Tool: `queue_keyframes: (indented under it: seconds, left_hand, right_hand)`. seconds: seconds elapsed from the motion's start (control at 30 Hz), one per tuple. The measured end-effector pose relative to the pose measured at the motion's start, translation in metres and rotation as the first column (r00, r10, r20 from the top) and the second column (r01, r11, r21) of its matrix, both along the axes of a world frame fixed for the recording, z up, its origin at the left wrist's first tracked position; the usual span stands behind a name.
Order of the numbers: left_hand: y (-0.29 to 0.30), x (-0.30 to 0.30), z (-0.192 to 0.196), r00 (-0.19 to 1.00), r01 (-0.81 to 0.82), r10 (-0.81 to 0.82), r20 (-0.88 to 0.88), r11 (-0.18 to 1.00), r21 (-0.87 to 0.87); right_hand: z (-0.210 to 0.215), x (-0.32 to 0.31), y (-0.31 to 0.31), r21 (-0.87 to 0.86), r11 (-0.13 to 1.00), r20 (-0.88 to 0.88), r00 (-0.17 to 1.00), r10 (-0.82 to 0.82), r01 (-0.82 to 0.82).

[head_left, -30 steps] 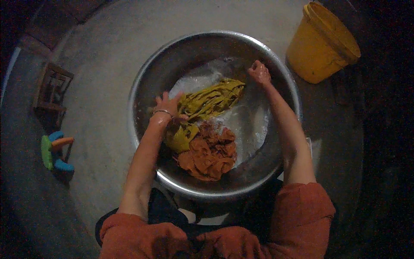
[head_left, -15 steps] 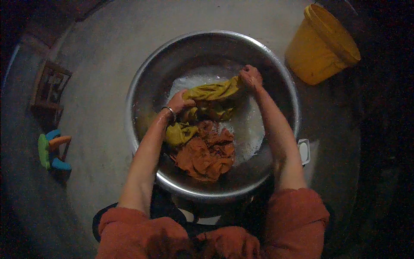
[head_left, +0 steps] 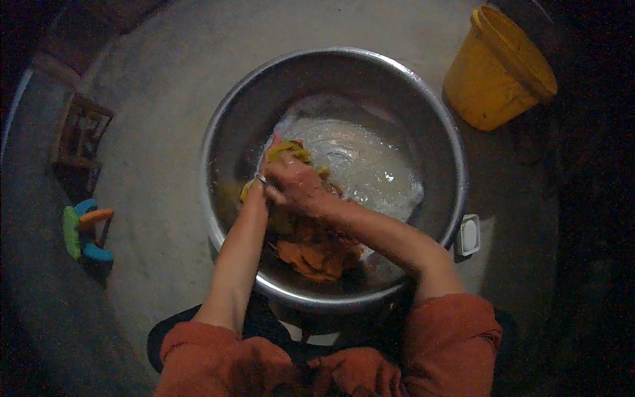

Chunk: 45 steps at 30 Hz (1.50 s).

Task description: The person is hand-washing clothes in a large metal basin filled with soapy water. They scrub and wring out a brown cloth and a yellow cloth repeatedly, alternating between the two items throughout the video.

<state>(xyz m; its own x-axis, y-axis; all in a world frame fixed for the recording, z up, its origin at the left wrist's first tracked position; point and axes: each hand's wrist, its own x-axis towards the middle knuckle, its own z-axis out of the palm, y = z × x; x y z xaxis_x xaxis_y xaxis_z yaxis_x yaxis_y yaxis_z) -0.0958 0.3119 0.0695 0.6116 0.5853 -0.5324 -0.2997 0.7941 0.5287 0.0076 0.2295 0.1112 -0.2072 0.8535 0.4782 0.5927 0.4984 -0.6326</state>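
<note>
A wide metal basin holds soapy water and wet clothes. My left hand and my right hand are bunched together at the basin's left side, both closed on a yellow-green cloth that shows above and beside my fingers. A thin bangle sits on my left wrist. An orange cloth lies heaped under my forearms near the basin's front rim. My orange sleeves are pushed up to the elbows.
A yellow plastic bucket stands at the upper right of the basin. A small white bar in a dish lies by the basin's right rim. At the left are a wooden frame and a green, blue and orange plastic item on the concrete floor.
My right hand has drawn in from the far right of the basin to meet my left hand. The yellow-green cloth, spread out before, is now gathered into a bunch between both hands.
</note>
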Motion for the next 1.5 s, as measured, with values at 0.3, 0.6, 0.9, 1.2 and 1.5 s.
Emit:
queue_keyframes:
  seconds: [0.3, 0.6, 0.9, 1.2, 1.5]
  left_hand:
    - [-0.012, 0.035, 0.005, 0.998, -0.003, -0.003, 0.066, 0.996, 0.090]
    - [0.004, 0.030, -0.030, 0.999, -0.022, 0.020, 0.039, 0.998, 0.055]
    - [-0.015, 0.024, -0.012, 0.994, -0.080, 0.087, -0.059, 0.991, 0.112]
    - [-0.005, 0.019, -0.014, 0.999, -0.014, 0.013, 0.047, 1.000, 0.019]
    - [-0.022, 0.018, 0.028, 0.989, -0.145, 0.145, 0.009, 0.989, 0.015]
  right_hand:
    - [-0.021, 0.123, 0.097, -0.282, 0.782, 0.349, 0.819, -0.456, 0.556]
    - [-0.104, 0.093, 0.046, -0.353, 0.851, 0.028, 0.913, -0.407, 0.390]
    - [-0.016, 0.011, 0.048, 0.156, 0.984, 0.091, 0.991, -0.103, 0.088]
    - [-0.099, 0.178, 0.080, -0.059, 0.658, 0.584, 0.560, -0.587, 0.751]
    - [0.006, -0.001, 0.001, -0.006, 0.997, 0.059, 0.995, 0.083, -0.083]
